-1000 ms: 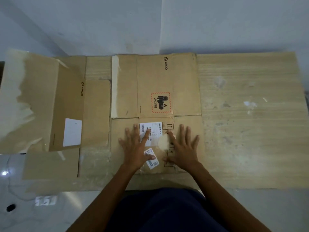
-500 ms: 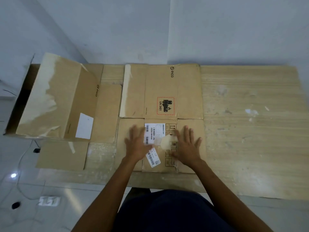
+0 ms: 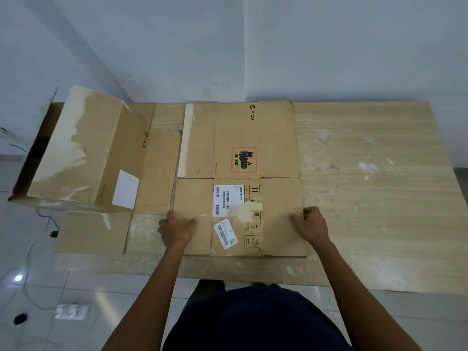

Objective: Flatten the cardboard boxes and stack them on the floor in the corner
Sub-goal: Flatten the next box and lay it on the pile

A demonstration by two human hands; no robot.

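While the flattened box [image 3: 276,148] lies on the surface [image 3: 367,198], my left grip [image 3: 177,229] and right grip [image 3: 310,225] each curl around a side edge of its near panel. I judge it light, stiff, hinging at creases, so opposite edges suit.

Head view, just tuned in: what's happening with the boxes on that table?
A person stands at the wooden table, gripping the flattened box by its side edges, left hand on the left edge, right hand on the right. It lies flat, printed side up. A second box at the table's left end is not yet flattened, one panel raised. Neither is on the floor.
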